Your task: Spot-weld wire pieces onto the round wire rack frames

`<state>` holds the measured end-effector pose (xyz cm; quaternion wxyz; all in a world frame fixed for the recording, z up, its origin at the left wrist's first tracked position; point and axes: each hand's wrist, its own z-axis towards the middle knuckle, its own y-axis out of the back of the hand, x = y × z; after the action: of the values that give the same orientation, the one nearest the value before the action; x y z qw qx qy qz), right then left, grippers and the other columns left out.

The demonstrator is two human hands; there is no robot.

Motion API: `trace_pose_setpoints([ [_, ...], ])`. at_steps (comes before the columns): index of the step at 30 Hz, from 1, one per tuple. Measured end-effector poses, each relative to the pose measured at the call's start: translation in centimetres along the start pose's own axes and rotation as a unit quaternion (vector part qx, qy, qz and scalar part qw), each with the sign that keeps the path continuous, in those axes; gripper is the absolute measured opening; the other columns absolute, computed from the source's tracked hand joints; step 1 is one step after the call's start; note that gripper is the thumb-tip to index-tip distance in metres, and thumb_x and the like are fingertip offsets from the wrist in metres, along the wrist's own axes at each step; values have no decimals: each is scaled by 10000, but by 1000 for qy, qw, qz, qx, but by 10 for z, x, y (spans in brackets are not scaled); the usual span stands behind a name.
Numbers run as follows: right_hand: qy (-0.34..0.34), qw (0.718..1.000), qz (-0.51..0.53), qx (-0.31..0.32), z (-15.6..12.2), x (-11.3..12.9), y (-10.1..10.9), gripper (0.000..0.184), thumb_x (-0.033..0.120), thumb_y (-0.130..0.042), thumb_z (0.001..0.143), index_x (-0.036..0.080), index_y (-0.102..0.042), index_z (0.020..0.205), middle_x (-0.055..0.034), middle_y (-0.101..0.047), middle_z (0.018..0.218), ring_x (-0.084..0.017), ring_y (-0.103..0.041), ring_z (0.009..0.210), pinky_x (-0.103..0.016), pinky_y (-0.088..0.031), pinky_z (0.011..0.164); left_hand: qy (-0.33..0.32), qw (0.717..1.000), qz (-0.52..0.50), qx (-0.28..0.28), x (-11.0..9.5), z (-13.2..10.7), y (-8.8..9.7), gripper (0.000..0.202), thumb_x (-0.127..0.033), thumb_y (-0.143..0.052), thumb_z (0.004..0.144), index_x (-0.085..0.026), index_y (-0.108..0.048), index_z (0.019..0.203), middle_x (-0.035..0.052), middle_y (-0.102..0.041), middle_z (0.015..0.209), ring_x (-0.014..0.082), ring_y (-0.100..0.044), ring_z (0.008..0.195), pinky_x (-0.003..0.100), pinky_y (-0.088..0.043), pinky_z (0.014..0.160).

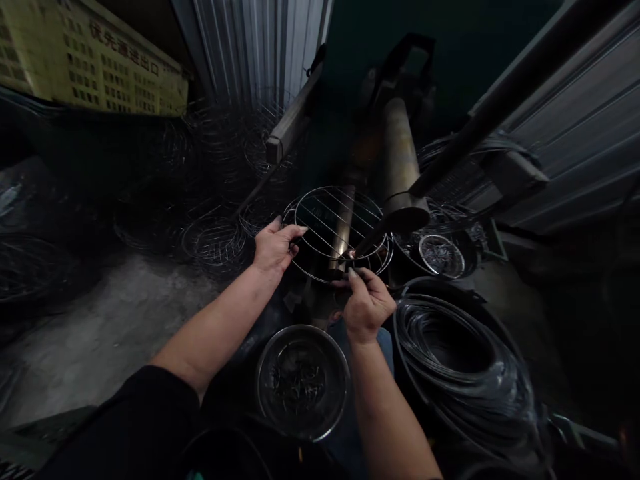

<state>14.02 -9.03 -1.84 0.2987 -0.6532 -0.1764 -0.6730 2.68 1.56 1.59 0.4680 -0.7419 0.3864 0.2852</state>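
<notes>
My left hand [275, 248] pinches the left rim of a round wire rack [323, 235], thumb on top. The rack is held about level, parallel bars running across its ring, with a second ring showing beneath. My right hand [367, 300] is closed in a pinch at the near rim; whatever lies between its fingertips is too small and dark to name. Just beyond those fingertips, a copper-coloured rod tip [351, 254] of a welding machine meets the rim from above. A brass-coloured cylinder [344, 223] of the machine stands under the rack.
A metal bowl [345, 373] of short wire pieces sits below my hands. At right lies a big wire coil [480, 387] in a tub. The machine's thick upper arm [403, 157] overhangs the rack. Stacked wire racks [215, 240] and a yellow crate [115, 67] stand left.
</notes>
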Motion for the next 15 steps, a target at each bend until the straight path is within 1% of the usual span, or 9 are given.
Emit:
trace_pose_setpoints([
  [2, 0, 1000, 2, 3, 1, 1, -1, 185, 305, -712, 672, 147, -666, 756, 28, -656, 557, -172, -663, 453, -256, -518, 473, -1, 1000, 2, 4, 1, 2, 0, 741, -56, -722, 535, -100, -525, 1248, -63, -576, 583, 70, -518, 507, 195, -325, 467],
  [6, 2, 1000, 2, 9, 3, -1, 0, 177, 301, -701, 681, 148, -662, 760, 20, -676, 605, -168, -669, 459, -254, -519, 474, -13, 1000, 11, -2, 6, 7, 2, 620, -98, -761, 486, -133, -594, 1083, -63, -566, 591, 72, -527, 520, 190, -320, 461],
  [11, 8, 1000, -4, 3, 4, -3, 0, 176, 301, -688, 683, 148, -656, 766, 33, -652, 560, -161, -657, 445, -254, -515, 473, -33, 999, 19, -9, 7, 9, 2, 506, -119, -767, 486, -155, -587, 958, -63, -557, 622, 60, -509, 522, 182, -310, 448],
  [15, -5, 1000, -10, 17, 4, 0, -2, 194, 344, -689, 696, 158, -652, 737, 38, -634, 519, -149, -629, 420, -265, -522, 463, -31, 999, 10, -2, 8, -3, 3, 419, -122, -773, 488, -172, -564, 847, -67, -529, 635, 52, -498, 536, 167, -280, 435],
])
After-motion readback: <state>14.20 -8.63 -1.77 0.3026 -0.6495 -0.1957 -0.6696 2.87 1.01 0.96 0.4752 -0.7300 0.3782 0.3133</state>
